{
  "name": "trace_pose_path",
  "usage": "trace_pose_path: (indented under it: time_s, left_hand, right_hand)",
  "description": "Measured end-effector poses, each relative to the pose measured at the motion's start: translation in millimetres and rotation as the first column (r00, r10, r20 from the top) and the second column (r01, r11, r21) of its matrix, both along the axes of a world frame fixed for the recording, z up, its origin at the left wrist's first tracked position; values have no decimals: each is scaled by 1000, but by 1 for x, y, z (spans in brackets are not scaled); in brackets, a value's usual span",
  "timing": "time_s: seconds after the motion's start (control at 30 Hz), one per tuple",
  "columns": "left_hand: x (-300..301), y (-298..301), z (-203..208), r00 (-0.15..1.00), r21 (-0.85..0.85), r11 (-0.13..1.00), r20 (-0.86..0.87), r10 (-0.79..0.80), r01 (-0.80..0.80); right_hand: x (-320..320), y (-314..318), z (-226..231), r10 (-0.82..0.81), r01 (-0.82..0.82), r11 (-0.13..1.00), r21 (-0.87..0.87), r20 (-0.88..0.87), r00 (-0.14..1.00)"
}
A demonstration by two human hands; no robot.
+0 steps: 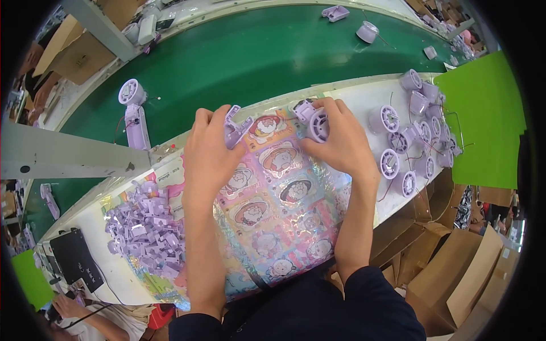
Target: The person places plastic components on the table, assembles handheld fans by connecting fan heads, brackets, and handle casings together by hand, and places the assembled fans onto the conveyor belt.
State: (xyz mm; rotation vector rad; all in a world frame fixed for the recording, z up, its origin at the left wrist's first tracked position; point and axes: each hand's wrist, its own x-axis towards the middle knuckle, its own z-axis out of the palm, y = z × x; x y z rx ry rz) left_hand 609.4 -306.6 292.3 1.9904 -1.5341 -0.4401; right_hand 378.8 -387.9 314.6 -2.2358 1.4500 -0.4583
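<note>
My left hand (209,150) is closed on a lilac plastic shell (236,128), a hollow curved piece whose open side faces right. In my right hand (344,136) is a lilac round fan housing (319,127) with spokes, gripped between thumb and fingers. A small lilac block with a dark part (304,109) sits at the housing's upper left; whether the two are joined I cannot tell. Both hands are over a shiny mat (278,187) printed with cartoon figures, and the two pieces are apart from each other.
Many small lilac parts (149,230) lie heaped left of the mat. Round lilac housings with thin wires (389,163) crowd the table's right side. Beyond runs a green conveyor belt (227,62) carrying lilac assemblies (136,126). A grey post (68,150) juts in at left; cardboard boxes (443,273) stand lower right.
</note>
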Motion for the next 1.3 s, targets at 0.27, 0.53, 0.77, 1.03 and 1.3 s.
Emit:
trace_pose_path:
  time_s: [0.27,0.53,0.77,1.03,1.3]
  left_hand:
    - [4,-1,7,977,-19,999,-205,-54,51]
    - [-1,-1,1,953,-35,991,-274,-131,126]
    - [-5,-1,-3,941,-17,983,-288,-180,183]
    - [-3,-3,-1,890,-88,975,-396,-224,207]
    - [-8,-6,-8,870,-91,985,-462,-171,144]
  right_hand:
    - [3,-7,-15,252,-225,961,-164,173,952]
    - [7,-10,-7,67,-43,997,-71,392,918]
    - [31,-1,-8,302,-199,943,-266,437,847]
    - [36,3,-10,303,-206,945,-255,438,846]
    - [41,6,-15,327,-221,927,-302,369,870]
